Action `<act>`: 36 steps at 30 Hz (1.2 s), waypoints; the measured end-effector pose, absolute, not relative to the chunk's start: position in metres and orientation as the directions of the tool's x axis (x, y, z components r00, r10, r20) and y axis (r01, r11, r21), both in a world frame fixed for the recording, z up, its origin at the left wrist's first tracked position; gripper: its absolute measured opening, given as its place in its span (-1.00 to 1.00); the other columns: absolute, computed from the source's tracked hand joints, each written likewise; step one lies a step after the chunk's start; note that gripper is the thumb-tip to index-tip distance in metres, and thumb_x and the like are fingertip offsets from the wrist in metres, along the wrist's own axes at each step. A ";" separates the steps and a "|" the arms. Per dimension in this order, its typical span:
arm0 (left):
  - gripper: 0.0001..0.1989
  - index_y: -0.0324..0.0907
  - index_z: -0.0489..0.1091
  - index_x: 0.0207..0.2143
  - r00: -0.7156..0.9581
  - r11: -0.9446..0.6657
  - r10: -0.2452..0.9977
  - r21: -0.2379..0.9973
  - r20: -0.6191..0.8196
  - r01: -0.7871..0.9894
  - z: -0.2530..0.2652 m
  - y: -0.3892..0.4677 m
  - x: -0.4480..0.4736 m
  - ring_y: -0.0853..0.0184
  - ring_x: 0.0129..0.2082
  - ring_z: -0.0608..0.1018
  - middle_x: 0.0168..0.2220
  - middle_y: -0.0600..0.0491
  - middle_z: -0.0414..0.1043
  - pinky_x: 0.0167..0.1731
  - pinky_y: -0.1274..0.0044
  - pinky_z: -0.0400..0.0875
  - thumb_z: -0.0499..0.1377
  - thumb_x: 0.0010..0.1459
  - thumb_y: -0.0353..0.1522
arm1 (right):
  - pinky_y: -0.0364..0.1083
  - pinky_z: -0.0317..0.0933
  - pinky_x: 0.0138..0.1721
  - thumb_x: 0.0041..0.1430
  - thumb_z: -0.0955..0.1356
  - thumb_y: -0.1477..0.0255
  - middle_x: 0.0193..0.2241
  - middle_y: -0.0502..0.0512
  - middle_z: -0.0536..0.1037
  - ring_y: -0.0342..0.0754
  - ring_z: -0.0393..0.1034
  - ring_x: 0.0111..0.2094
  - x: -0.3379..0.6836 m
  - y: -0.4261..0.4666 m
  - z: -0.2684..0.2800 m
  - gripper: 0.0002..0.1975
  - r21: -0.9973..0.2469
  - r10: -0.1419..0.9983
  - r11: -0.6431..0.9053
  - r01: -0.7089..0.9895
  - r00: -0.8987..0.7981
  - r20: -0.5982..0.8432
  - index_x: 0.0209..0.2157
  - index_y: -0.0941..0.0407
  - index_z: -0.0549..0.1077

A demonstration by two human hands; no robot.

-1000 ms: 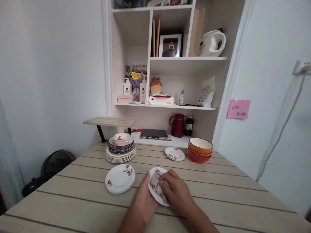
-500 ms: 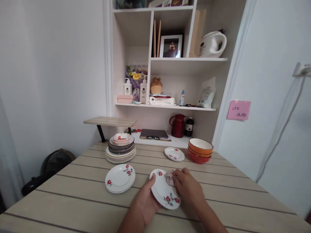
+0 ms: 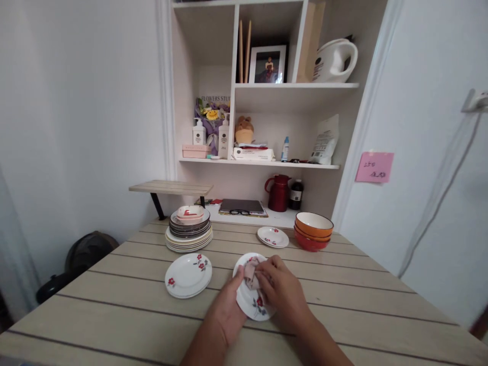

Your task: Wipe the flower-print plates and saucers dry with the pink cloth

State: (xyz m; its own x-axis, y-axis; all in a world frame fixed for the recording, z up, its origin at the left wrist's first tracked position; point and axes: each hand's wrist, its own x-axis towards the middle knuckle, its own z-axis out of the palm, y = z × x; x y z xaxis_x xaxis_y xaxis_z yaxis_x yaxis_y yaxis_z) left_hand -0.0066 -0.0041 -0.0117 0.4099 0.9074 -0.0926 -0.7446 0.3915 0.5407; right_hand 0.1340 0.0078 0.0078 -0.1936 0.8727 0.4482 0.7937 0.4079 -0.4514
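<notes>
A white plate with red flowers (image 3: 247, 297) is held above the table by my left hand (image 3: 227, 310), its thumb over the left rim and the other fingers hidden beneath. In my right hand (image 3: 284, 287) is a crumpled pale pink cloth (image 3: 251, 273), pressed on the plate's upper face. To the left lies a short stack of similar flowered plates (image 3: 186, 277). Farther back, beyond the held plate, rest smaller flowered plates (image 3: 271, 236).
A tall stack of plates (image 3: 188, 239), topped by small pinkish dishes (image 3: 189, 214), stands back left near a raised wooden shelf (image 3: 171, 188). Orange and red bowls (image 3: 312, 236) are nested back right. Behind are a red jug (image 3: 278, 194), a dark bottle (image 3: 296, 195) and a laptop (image 3: 242, 206).
My right hand has moved the cloth leftward across the plate, toward my left thumb. The plate has turned slightly in my left hand. The view has tilted down a little.
</notes>
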 end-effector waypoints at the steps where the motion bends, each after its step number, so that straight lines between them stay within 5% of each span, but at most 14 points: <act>1: -0.51 -0.25 0.34 0.10 0.403 0.380 0.911 0.550 -0.085 -0.743 -0.012 -0.005 -0.006 0.12 -0.12 0.57 -0.13 -0.17 0.56 -0.04 0.33 0.32 0.17 0.17 -0.20 | -0.14 0.14 -0.35 0.24 0.19 0.32 -0.25 0.04 0.39 -0.09 0.36 -0.33 0.137 0.009 0.009 -0.75 -0.439 0.878 0.376 0.816 -0.162 0.451 -0.27 0.00 0.49; 6: -0.48 -0.21 0.30 0.14 0.392 0.376 0.916 0.529 -0.088 -0.761 -0.010 -0.003 -0.013 0.10 -0.10 0.56 -0.10 -0.17 0.55 -0.04 0.29 0.32 0.17 0.17 -0.19 | -0.14 0.06 -0.42 0.23 0.20 0.37 -0.27 0.06 0.40 -0.09 0.36 -0.35 0.148 0.013 0.009 -0.78 -0.382 0.909 0.288 0.878 -0.126 0.397 -0.26 0.00 0.48; 16: -0.53 -0.30 0.48 -0.14 0.448 0.425 0.891 0.484 -0.075 -0.765 -0.009 0.000 -0.012 0.26 -0.33 0.58 -0.34 -0.09 0.58 -0.32 0.51 0.37 0.10 0.18 -0.07 | -0.17 0.14 -0.26 0.09 0.30 0.47 -0.22 0.01 0.41 -0.10 0.35 -0.25 0.119 -0.001 0.007 -0.82 -0.401 0.838 0.529 0.748 -0.384 0.389 -0.28 -0.01 0.49; 25: -0.41 -0.23 0.35 0.10 0.571 0.526 0.816 0.522 -0.089 -0.671 -0.010 -0.005 -0.007 0.08 -0.07 0.54 -0.13 -0.15 0.56 -0.03 0.30 0.29 0.07 0.17 -0.03 | -0.14 0.14 -0.34 0.18 0.25 0.38 -0.21 0.05 0.40 -0.06 0.34 -0.29 0.135 0.006 0.016 -0.81 -0.387 0.862 0.346 0.854 -0.127 0.491 -0.24 -0.01 0.48; 36: -0.44 -0.27 0.45 -0.05 0.443 0.401 0.896 0.466 -0.022 -0.789 -0.010 0.003 -0.015 0.14 -0.17 0.55 -0.16 -0.15 0.55 -0.10 0.34 0.33 0.05 0.17 0.00 | -0.16 0.16 -0.26 0.08 0.29 0.49 -0.20 0.03 0.39 -0.07 0.34 -0.22 0.127 0.003 0.006 -0.80 -0.400 0.868 0.465 0.790 -0.317 0.382 -0.25 0.00 0.48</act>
